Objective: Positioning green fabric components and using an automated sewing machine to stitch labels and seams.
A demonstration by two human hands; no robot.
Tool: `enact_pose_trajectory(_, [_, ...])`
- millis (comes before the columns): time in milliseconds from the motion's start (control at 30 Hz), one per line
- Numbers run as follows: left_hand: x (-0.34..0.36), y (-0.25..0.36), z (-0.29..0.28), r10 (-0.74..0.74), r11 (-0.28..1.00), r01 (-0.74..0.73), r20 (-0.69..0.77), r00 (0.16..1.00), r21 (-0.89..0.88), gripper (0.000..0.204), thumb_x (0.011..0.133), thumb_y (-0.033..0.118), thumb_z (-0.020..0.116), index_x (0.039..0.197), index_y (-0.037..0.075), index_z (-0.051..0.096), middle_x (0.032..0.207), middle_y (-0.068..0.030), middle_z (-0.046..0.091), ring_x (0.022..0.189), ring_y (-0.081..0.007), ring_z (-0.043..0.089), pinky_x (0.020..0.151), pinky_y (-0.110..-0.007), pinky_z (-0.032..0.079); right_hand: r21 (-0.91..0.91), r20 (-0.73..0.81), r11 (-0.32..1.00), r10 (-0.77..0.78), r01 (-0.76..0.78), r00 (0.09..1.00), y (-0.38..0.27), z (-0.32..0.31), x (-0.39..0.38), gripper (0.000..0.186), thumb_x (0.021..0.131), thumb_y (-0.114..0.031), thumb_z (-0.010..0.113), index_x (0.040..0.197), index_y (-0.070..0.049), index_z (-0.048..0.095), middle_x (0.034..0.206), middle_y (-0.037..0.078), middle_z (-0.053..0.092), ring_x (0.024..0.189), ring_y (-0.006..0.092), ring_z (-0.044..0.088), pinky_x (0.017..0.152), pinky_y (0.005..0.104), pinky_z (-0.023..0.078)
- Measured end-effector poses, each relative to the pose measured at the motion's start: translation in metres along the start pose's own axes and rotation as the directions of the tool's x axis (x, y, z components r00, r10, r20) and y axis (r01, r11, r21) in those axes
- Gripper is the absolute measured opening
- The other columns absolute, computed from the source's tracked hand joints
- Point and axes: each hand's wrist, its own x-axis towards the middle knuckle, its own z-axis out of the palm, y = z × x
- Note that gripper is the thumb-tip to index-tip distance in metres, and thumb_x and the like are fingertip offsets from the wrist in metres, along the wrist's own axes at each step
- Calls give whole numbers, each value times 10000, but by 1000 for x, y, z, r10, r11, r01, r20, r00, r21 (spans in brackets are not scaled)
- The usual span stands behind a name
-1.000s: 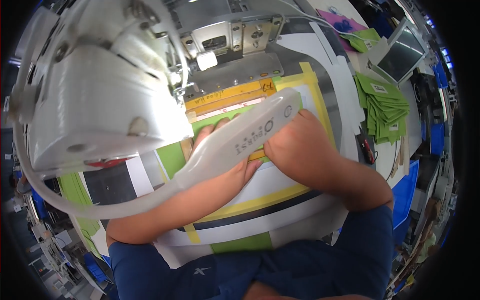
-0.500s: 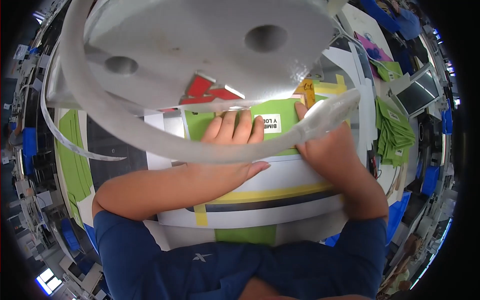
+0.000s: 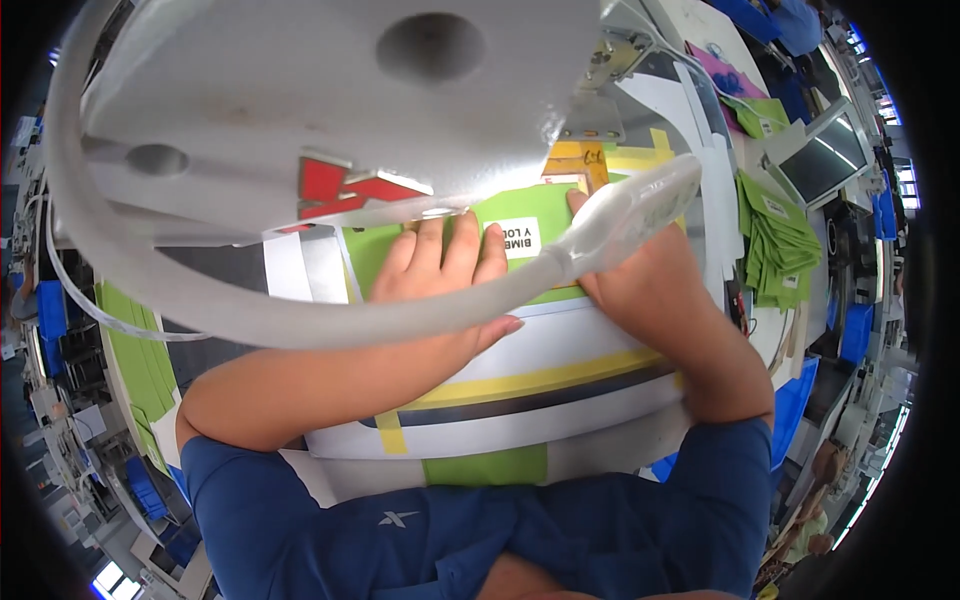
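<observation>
A green fabric piece [image 3: 375, 250] with a white label [image 3: 519, 238] lies on the white work surface under a large white sewing machine head [image 3: 240, 120]. My left hand [image 3: 430, 265] rests palm down on this piece, fingers stretched toward the machine and thumb out to the side. Over at the piece's right edge is my right hand [image 3: 640, 275], one finger extended along the edge. A translucent lamp head [image 3: 640, 210] covers most of its other fingers, so its grip is hidden. The machine head blocks the needle area.
The lamp's curved neck [image 3: 230, 315] crosses above my left wrist. A yellow-orange guide plate [image 3: 578, 158] sits beyond my right hand. Green pieces are piled [image 3: 775, 240] at the right near a dark screen [image 3: 832, 155]; more green pieces [image 3: 135, 345] lie at the left. Yellow tape [image 3: 530, 383] runs along the near edge.
The machine, lamp, fabric and both hands appear shifted slightly left in the picture, and more of the guide plate shows. Both hands keep nearly the same place on the green piece.
</observation>
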Motion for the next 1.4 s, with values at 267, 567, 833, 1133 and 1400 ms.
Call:
enact_pose_trajectory(267, [2,-4,6,32,999,-32,-30,999,-7,686,895,526,781,1334,14,654,1146,-180,643,1059,-363,634,861,-488,544,-4,4,996,-87,87,996,6,-2,1,178,918,-200,723,1017,-69,657,906,88,633,777,283,651,702,418,487])
enact_pose_trajectory(567, [2,-3,-2,-25,999,32,167,986,-37,765,882,512,790,1398,-24,614,1363,-265,619,1251,-416,598,1041,-486,480,-39,12,995,-94,95,995,2,0,2,152,931,-191,712,996,-66,652,914,93,632,766,275,645,694,414,475])
enact_pose_trajectory(833, [-1,-7,-14,-23,991,61,300,954,-119,558,911,232,685,1364,-83,600,1299,-295,620,1174,-435,615,1006,-494,501,1,-35,998,-58,58,998,-11,0,8,68,898,-128,667,868,-69,651,809,99,640,808,277,657,711,417,487])
enact_pose_trajectory(1133, [-19,-24,-18,-43,996,17,288,957,91,666,917,419,787,1414,25,586,1282,-203,630,1282,-423,565,1075,-545,437,-69,-107,982,-182,176,977,-25,5,22,83,771,-99,660,818,-59,715,838,91,670,881,271,664,770,418,520])
enact_pose_trajectory(1400, [-36,-33,-28,-140,989,117,320,937,93,795,873,390,835,1485,-14,527,1516,-278,469,1405,-458,478,1096,-534,434,51,47,994,-99,97,994,-47,10,36,85,807,-56,652,835,-49,732,860,104,694,890,298,681,769,433,535])
